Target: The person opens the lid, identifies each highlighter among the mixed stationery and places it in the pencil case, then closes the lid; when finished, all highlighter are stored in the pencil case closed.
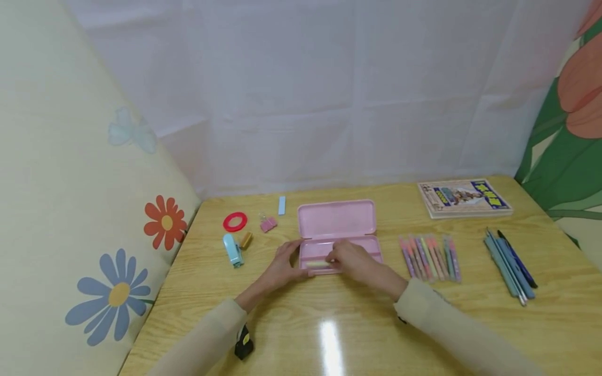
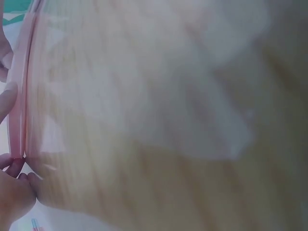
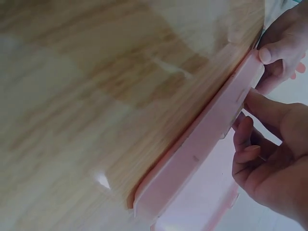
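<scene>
A pink pencil case (image 1: 336, 219) lies open in the middle of the wooden table (image 1: 291, 334), its lid flat toward the back. A yellow-green highlighter (image 1: 317, 263) lies in its tray. My left hand (image 1: 281, 265) grips the tray's left end, thumb on the front wall. My right hand (image 1: 354, 261) reaches over the tray, its curled fingers pinching the highlighter's right end. In the left wrist view only the case's pink edge (image 2: 19, 96) and a fingertip (image 2: 7, 103) show. The right wrist view shows the case's front wall (image 3: 192, 159), my right hand (image 3: 269, 163) and my left hand (image 3: 284, 38).
Left of the case lie a red tape ring (image 1: 234, 222), a pink binder clip (image 1: 268, 224), a blue eraser (image 1: 281, 205) and a light-blue stapler (image 1: 232, 250). On the right are several highlighters (image 1: 430, 257), blue pens (image 1: 510, 263) and a book (image 1: 463, 197). A flowered panel stands on the left.
</scene>
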The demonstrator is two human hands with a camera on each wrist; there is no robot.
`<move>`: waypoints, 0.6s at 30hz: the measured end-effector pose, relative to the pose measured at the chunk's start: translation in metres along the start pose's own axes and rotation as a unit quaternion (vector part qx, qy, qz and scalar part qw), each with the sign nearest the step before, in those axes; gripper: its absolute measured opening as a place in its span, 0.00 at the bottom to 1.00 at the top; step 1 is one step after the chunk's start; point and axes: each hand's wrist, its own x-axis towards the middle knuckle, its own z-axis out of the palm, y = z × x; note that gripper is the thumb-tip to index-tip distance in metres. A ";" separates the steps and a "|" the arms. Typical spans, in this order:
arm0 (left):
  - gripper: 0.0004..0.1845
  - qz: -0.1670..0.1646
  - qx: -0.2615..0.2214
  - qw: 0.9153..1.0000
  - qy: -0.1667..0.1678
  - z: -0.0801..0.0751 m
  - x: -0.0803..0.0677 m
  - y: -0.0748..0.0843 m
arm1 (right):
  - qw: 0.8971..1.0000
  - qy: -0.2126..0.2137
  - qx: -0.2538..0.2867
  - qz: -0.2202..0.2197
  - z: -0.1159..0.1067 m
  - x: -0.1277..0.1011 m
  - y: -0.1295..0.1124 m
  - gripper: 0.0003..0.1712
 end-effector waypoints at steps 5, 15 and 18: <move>0.48 -0.001 0.001 1.000 0.003 0.001 0.000 0.001 | 1.000 -0.006 -0.007 -0.008 0.003 0.000 0.002 0.03; 0.48 -0.008 -0.002 1.000 0.006 0.001 0.000 0.001 | 0.997 -0.057 -0.039 -0.016 0.000 0.004 0.000 0.05; 0.48 -0.009 0.002 1.000 0.007 0.001 0.000 0.001 | 0.997 -0.064 -0.041 -0.020 0.000 0.003 0.000 0.06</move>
